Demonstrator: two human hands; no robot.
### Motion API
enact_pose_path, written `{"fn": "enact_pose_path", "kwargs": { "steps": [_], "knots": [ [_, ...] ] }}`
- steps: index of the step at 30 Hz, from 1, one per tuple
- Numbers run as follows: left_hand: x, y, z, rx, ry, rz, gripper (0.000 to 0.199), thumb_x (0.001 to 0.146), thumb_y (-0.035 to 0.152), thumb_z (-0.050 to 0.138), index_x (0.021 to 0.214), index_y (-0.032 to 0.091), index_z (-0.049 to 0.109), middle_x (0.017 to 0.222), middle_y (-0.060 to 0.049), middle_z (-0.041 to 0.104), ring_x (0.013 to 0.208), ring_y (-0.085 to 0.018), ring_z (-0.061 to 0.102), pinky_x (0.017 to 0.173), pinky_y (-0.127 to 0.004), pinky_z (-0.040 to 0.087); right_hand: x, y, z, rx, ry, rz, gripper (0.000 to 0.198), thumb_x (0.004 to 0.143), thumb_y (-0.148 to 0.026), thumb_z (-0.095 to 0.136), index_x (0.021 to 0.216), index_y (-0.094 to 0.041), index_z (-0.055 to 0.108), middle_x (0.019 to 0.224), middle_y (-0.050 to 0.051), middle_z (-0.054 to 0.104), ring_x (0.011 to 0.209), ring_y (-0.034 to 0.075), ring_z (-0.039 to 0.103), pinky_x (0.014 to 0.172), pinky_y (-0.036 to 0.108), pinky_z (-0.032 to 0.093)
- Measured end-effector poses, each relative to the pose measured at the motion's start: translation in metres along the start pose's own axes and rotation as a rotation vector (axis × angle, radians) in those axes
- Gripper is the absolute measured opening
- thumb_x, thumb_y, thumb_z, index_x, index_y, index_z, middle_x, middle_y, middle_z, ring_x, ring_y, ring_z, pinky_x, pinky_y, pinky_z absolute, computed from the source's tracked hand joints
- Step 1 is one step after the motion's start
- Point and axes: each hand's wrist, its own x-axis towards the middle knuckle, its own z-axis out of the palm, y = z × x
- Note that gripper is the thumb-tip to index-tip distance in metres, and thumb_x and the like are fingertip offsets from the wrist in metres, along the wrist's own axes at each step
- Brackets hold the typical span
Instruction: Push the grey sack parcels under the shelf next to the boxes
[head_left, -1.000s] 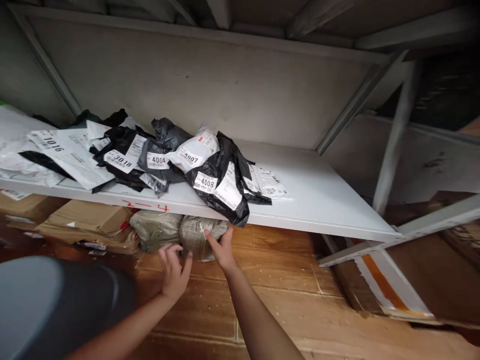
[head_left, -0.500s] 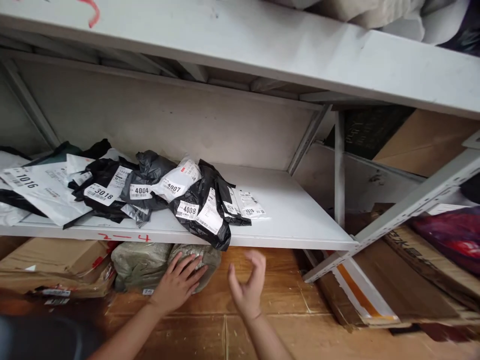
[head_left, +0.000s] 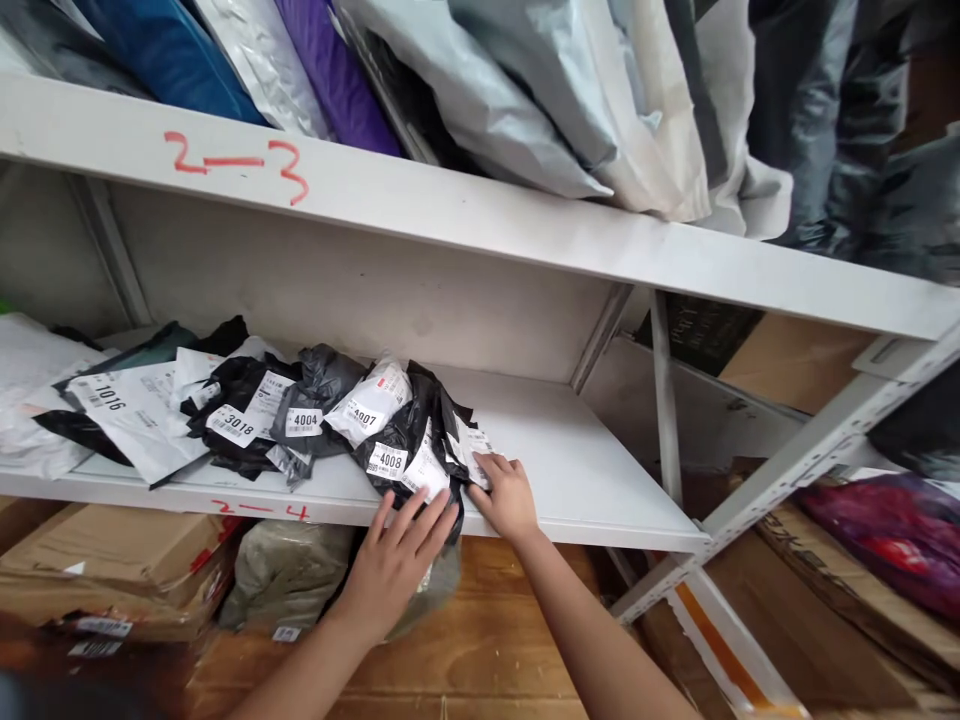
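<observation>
A soft parcel in wrinkled, glossy black plastic, the black parcel [head_left: 410, 428] marked 4008, lies near the right end of a row on a smooth white shelf [head_left: 570, 460], its front end drooping over the lip. The person's left hand [head_left: 401, 550] is open, fingers spread across that front end and hiding part of it. The right hand [head_left: 508, 500] rests bent against a thin, flat white packet [head_left: 478, 445] just beside it; whether the fingers grip cannot be told. Leftward, overlapping, come a plump white pouch [head_left: 369, 402] marked 4007, a crumpled grey bag [head_left: 307, 405] marked 4004, a creased black bag [head_left: 229, 405] marked 3018 and a flat white mailer [head_left: 142, 410] marked 1016. Above, an upper shelf [head_left: 450, 215] marked 2-3 holds slumped plastic bags. Below, on wood-patterned flooring [head_left: 517, 640], sit boxy cardboard cartons [head_left: 112, 550] and a rounded, film-wrapped bundle [head_left: 289, 575]. A slanting metal post [head_left: 817, 440] stands at right.
</observation>
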Motion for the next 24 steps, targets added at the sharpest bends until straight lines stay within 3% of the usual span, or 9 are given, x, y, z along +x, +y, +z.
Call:
{"fn": "enact_pose_path", "kwargs": {
  "steps": [3,9,13,15,17,20,23,24],
  "knots": [
    [0.031,-0.013,0.008,0.054,-0.089,-0.028,0.034,0.094,0.016,0.042,0.114,0.024,0.069,0.132,-0.006,0.064,0.127,-0.028,0.048,0.112,-0.056,0.023,-0.001,-0.005,-0.002,0.162,0.014,-0.022,0.049,0.075,-0.029,0.061,0.122,-0.017,0.066,0.117,0.011,0.068,0.104,0.029,0.058,0.095,0.045,0.044],
    [0.05,-0.014,0.027,0.032,-0.137,-0.19,0.034,0.085,0.012,0.056,0.111,0.026,0.071,0.12,-0.011,0.068,0.111,-0.031,0.058,0.096,-0.051,0.045,0.003,0.006,0.0,0.363,-0.089,0.032,0.058,0.069,-0.025,0.058,0.126,-0.017,0.063,0.132,0.011,0.061,0.125,0.029,0.052,0.109,0.047,0.037],
    [0.042,-0.002,0.014,-0.06,-0.039,-0.207,0.03,0.078,0.016,0.061,0.106,0.018,0.07,0.112,-0.015,0.064,0.107,-0.032,0.055,0.094,-0.048,0.044,0.003,0.008,0.002,0.355,-0.051,0.025,0.068,0.065,-0.024,0.058,0.132,-0.013,0.056,0.137,0.014,0.057,0.128,0.03,0.049,0.112,0.049,0.037],
    [0.024,0.004,0.012,-0.136,0.043,-0.086,0.019,0.079,0.019,0.058,0.094,0.018,0.069,0.099,-0.012,0.064,0.095,-0.027,0.055,0.085,-0.041,0.045,0.003,0.009,0.002,0.36,-0.002,0.024,0.069,0.066,-0.025,0.058,0.133,-0.012,0.053,0.137,0.016,0.056,0.13,0.031,0.047,0.112,0.05,0.037],
    [-0.005,0.009,0.016,-0.208,0.045,0.052,0.013,0.081,0.018,0.054,0.085,0.02,0.066,0.087,-0.007,0.063,0.084,-0.022,0.053,0.077,-0.036,0.042,0.0,0.009,-0.002,0.369,0.07,-0.023,0.067,0.068,-0.026,0.057,0.133,-0.011,0.051,0.136,0.018,0.056,0.129,0.032,0.047,0.11,0.052,0.039],
    [-0.059,0.011,0.03,-0.208,-0.069,0.051,0.015,0.08,0.021,0.059,0.092,0.022,0.068,0.094,-0.005,0.066,0.094,-0.022,0.056,0.09,-0.037,0.041,-0.024,0.006,-0.008,0.332,0.356,-0.124,0.053,0.078,-0.026,0.055,0.129,-0.016,0.05,0.129,0.016,0.056,0.123,0.03,0.05,0.102,0.051,0.044],
    [-0.108,0.008,0.041,-0.078,-0.156,-0.085,0.053,0.069,0.036,0.079,0.119,0.026,0.064,0.125,-0.015,0.06,0.12,-0.034,0.05,0.107,-0.051,0.03,-0.08,-0.001,0.008,0.264,0.706,-0.074,0.025,0.085,-0.026,0.057,0.108,-0.019,0.051,0.098,0.008,0.055,0.096,0.023,0.054,0.083,0.041,0.048],
    [-0.12,0.006,0.043,-0.034,-0.183,-0.114,0.069,0.062,0.041,0.085,0.125,0.028,0.061,0.132,-0.018,0.055,0.125,-0.037,0.046,0.108,-0.055,0.028,-0.105,-0.004,0.021,0.277,0.709,-0.006,0.018,0.086,-0.027,0.057,0.101,-0.019,0.05,0.091,0.005,0.051,0.088,0.021,0.053,0.078,0.037,0.047]
  ]
}}
